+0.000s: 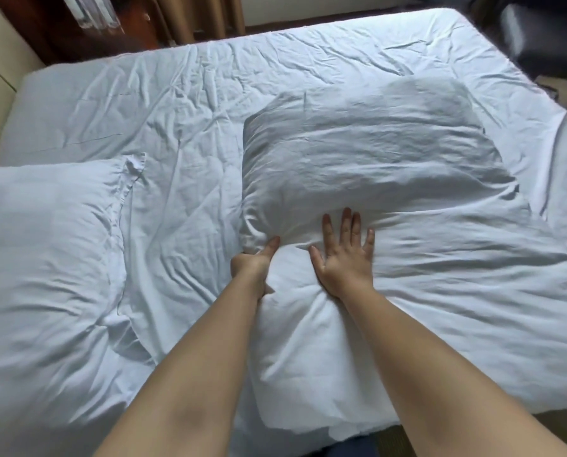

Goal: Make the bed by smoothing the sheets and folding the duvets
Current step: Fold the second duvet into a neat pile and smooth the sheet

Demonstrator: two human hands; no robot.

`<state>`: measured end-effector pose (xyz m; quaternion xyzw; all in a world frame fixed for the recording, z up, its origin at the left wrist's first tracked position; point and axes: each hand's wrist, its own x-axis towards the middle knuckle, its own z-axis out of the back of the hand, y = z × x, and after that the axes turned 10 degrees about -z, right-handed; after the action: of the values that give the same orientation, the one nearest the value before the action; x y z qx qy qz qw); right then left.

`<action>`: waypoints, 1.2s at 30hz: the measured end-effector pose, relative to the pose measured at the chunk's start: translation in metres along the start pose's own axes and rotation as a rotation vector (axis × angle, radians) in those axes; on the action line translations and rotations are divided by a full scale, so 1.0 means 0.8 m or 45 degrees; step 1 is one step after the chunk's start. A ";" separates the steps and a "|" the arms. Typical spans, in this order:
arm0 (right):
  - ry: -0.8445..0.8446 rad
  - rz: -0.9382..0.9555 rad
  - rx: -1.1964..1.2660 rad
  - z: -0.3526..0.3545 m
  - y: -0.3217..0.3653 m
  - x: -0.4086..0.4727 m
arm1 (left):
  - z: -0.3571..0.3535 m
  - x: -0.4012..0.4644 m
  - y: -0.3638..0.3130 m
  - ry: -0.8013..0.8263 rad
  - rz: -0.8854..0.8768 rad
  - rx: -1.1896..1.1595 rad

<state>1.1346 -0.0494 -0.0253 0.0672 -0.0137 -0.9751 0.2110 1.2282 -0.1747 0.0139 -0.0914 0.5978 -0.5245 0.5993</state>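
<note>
Bedding in white covers the whole bed (78, 103), its sheet (176, 94) creased and rumpled. At the near left lies 1 pillow (45, 245). Right of it, near the middle, the left hand (254, 263) grips a bunched fold of the duvet (440, 308), thumb pointing away. Just beside it, the right hand (344, 258) lies flat with fingers spread, pressing the duvet where it meets a 2nd pillow (368, 153). The duvet spreads on to the near right edge.
</note>
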 end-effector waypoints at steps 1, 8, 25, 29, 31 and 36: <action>0.032 0.010 -0.002 0.004 0.007 -0.006 | 0.010 -0.002 0.001 0.017 0.010 -0.029; 0.203 0.067 -0.039 0.030 0.091 -0.048 | 0.105 0.007 0.005 0.066 0.018 -0.106; 0.409 0.351 0.019 0.019 0.366 -0.227 | 0.426 0.051 0.117 -0.196 -0.052 0.066; 0.493 0.329 -0.072 -0.001 0.376 -0.240 | 0.437 0.061 0.153 -0.077 0.023 0.124; 0.504 0.317 -0.104 -0.007 0.377 -0.240 | 0.447 0.069 0.154 0.015 0.012 0.273; 0.418 0.339 -0.088 -0.007 0.391 -0.245 | 0.469 0.083 0.136 0.122 -0.162 0.652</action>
<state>1.4406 -0.2529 0.0106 0.2156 0.0456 -0.9144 0.3396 1.5723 -0.3711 -0.0068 0.0507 0.4664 -0.6990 0.5397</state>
